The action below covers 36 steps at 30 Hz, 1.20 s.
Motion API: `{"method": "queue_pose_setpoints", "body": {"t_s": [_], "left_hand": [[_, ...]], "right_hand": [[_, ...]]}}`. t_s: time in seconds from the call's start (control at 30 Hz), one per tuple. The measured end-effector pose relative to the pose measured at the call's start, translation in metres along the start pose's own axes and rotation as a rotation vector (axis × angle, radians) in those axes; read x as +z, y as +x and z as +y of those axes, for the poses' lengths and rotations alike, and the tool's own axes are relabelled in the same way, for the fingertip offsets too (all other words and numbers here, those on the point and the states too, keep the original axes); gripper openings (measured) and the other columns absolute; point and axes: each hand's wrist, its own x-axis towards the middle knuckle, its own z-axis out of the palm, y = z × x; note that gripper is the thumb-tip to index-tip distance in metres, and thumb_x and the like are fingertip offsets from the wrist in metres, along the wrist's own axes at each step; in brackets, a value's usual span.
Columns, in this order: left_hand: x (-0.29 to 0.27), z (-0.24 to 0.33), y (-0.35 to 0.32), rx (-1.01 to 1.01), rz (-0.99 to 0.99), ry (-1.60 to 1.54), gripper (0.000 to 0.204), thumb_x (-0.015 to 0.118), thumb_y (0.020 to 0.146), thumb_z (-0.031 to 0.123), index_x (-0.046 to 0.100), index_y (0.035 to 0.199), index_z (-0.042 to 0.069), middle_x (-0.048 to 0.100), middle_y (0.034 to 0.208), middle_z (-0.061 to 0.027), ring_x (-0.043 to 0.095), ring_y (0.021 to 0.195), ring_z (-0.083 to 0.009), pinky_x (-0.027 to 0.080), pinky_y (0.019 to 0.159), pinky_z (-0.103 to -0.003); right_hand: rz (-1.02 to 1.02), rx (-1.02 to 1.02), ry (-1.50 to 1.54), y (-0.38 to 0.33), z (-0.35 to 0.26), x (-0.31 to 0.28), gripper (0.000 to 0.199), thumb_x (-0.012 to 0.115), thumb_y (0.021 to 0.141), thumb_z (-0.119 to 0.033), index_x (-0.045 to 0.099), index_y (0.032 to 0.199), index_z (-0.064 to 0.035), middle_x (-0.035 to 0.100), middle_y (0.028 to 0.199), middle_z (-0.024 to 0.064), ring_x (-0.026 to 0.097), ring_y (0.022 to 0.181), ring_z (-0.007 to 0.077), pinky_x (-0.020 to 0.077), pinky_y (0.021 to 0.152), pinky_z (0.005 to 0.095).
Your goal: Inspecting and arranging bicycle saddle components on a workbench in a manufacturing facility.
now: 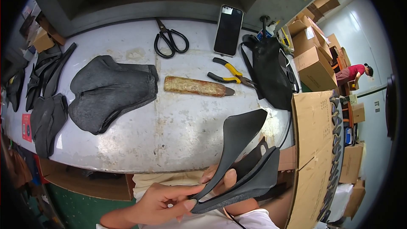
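Over the near edge of the table, both of my hands hold a black moulded piece [258,171] with two curved flaps standing apart. Thumb and fingers of my left hand [163,203] pinch its narrow end. My right hand [227,180] grips it from behind and between the flaps; part of that hand is hidden. A knife [195,87] with a tape-wrapped handle and short blade lies beyond them. Beside it are yellow-and-black pliers [233,75], jaws toward a black bag-like thing [273,70]. To the left rests a larger black saddle-shaped stack [114,89].
Black-handled scissors [169,40] lie toward the back, left of an upright phone [229,29]. More black pieces [48,123] are at the left end of the white table [140,152]. A cardboard box [311,144] stands close on the right; a person [354,74] bends farther off.
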Motion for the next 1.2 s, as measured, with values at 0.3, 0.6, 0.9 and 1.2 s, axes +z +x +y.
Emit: {"method": "queue_pose_setpoints", "body": {"t_s": [0.3, 0.6, 0.9, 1.2], "left_hand": [[-0.013, 0.002, 0.038, 0.239, 0.216, -0.087, 0.065, 0.062, 0.092, 0.005, 0.030, 0.149, 0.002, 0.063, 0.082, -0.0025, 0.046, 0.057, -0.0022, 0.036, 0.050, -0.021], [0.011, -0.003, 0.054, 0.272, 0.170, -0.333, 0.072, 0.049, 0.101, 0.007, 0.003, 0.155, 0.009, 0.066, 0.104, -0.0085, 0.059, 0.088, -0.0032, 0.045, 0.076, -0.020], [0.023, -0.013, 0.055, 0.381, 0.225, -0.331, 0.066, 0.046, 0.101, 0.007, 0.005, 0.153, 0.006, 0.056, 0.125, -0.0153, 0.058, 0.105, -0.0106, 0.045, 0.089, -0.026], [0.019, -0.007, 0.043, 0.426, 0.222, -0.237, 0.070, 0.049, 0.100, 0.005, 0.003, 0.153, 0.008, 0.056, 0.127, -0.0149, 0.057, 0.106, -0.0107, 0.043, 0.089, -0.025]], "right_hand": [[-0.011, 0.033, 0.109, -0.042, 0.004, -0.027, 0.030, 0.068, 0.090, -0.033, 0.066, 0.085, -0.0039, 0.068, 0.075, 0.0118, 0.067, 0.072, 0.0257, 0.0529, 0.065, 0.0373], [-0.103, 0.068, 0.146, -0.016, -0.017, -0.007, 0.024, 0.072, 0.086, -0.027, 0.067, 0.083, -0.0030, 0.068, 0.078, 0.0127, 0.067, 0.075, 0.0262, 0.0532, 0.069, 0.0378], [-0.130, 0.068, 0.153, 0.001, 0.018, 0.016, 0.020, 0.076, 0.082, -0.020, 0.068, 0.082, -0.0020, 0.069, 0.081, 0.0136, 0.068, 0.079, 0.0267, 0.0536, 0.073, 0.0383], [-0.177, 0.089, 0.167, -0.002, 0.023, 0.018, 0.017, 0.080, 0.077, -0.014, 0.069, 0.080, -0.0011, 0.070, 0.085, 0.0144, 0.068, 0.083, 0.0272, 0.0539, 0.076, 0.0389]]}}
